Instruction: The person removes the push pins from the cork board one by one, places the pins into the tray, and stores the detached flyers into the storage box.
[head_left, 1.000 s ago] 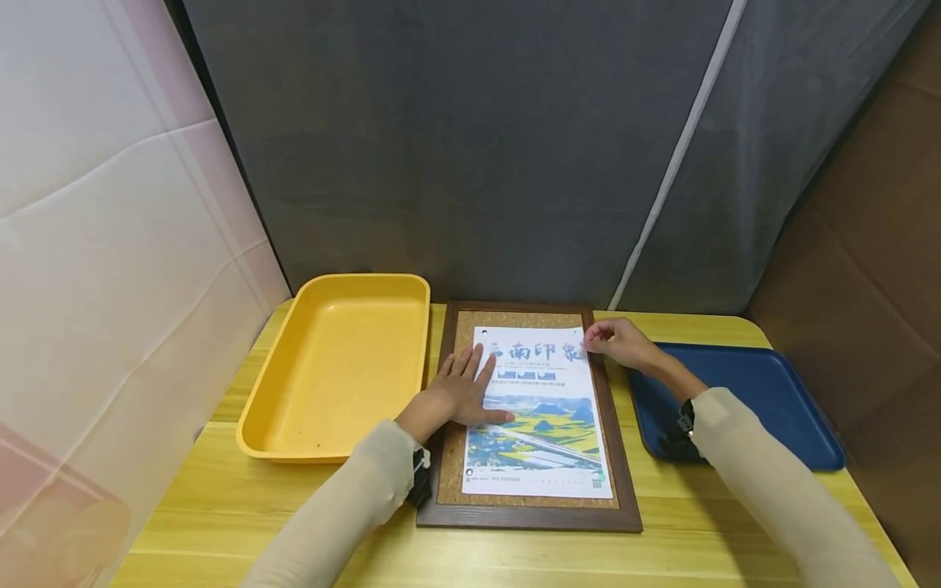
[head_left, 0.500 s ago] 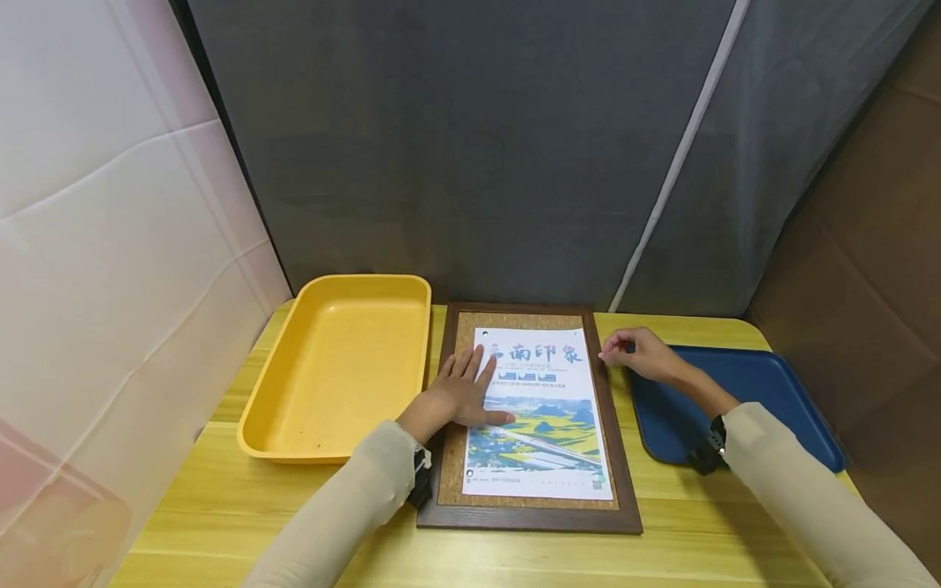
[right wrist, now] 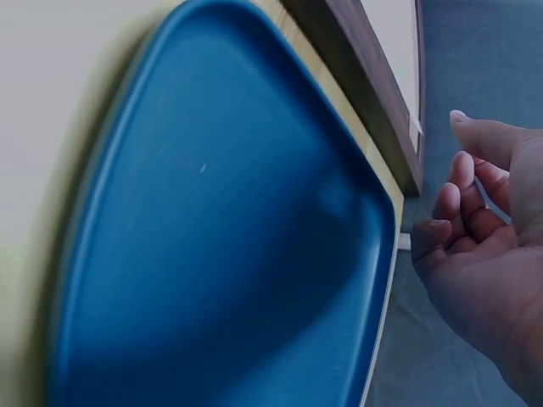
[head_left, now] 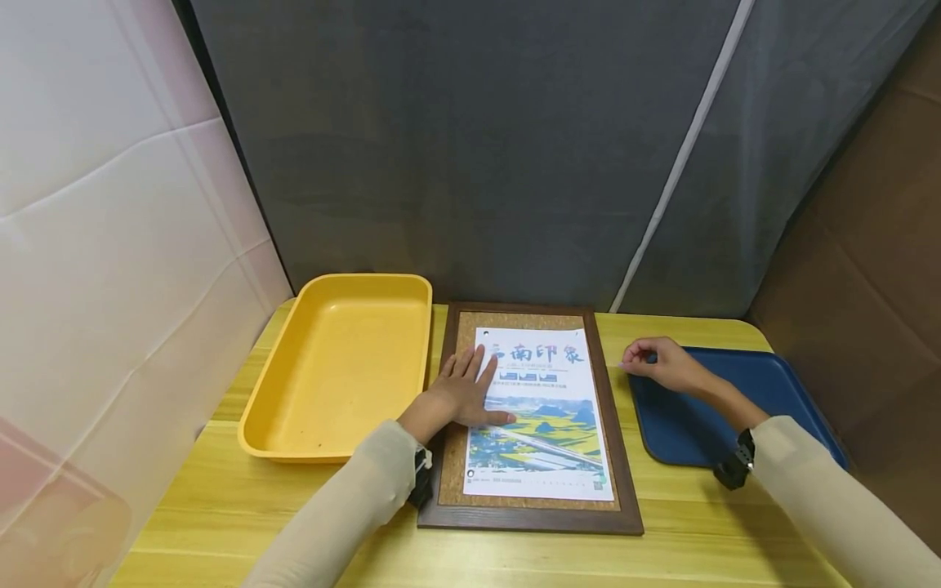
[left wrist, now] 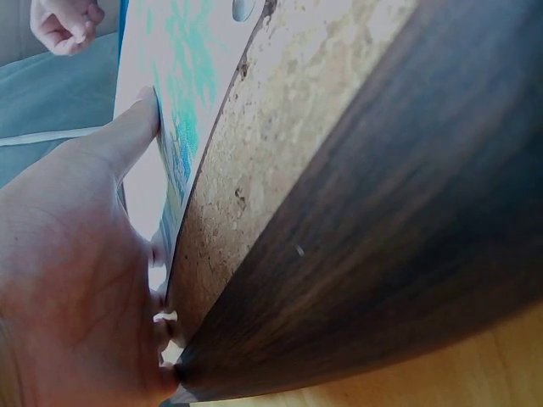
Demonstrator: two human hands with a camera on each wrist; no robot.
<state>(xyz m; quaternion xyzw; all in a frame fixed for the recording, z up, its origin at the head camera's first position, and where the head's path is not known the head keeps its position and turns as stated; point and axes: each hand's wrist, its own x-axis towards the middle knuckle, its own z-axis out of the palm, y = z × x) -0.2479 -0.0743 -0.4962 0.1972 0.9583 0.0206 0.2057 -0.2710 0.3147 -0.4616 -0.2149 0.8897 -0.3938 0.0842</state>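
Note:
A white printed sheet (head_left: pixel 544 388) with blue lettering and a landscape picture lies on a cork board with a dark wooden frame (head_left: pixel 529 519). My left hand (head_left: pixel 459 392) rests flat on the sheet's left side, fingers spread. Round clear-looking tacks sit at its upper left and lower left corners; the lower tack (left wrist: pixel 243 8) shows in the left wrist view. A small dark mark shows at its upper right corner. Beside the frame, my right hand (head_left: pixel 665 363) hovers with thumb and index finger pinched around a small pale thing, too small to identify.
A yellow tray (head_left: pixel 253 416) stands left of the board. To the right lies a blue tray (head_left: pixel 750 400), partly under my right forearm. Grey cloth rises behind the wooden table (head_left: pixel 367 539), with further cloth walls on both sides.
My right hand has moved off the sheet's upper right corner, rightward past the frame to the blue tray's near-left side, still pinched. My left hand has stayed put.

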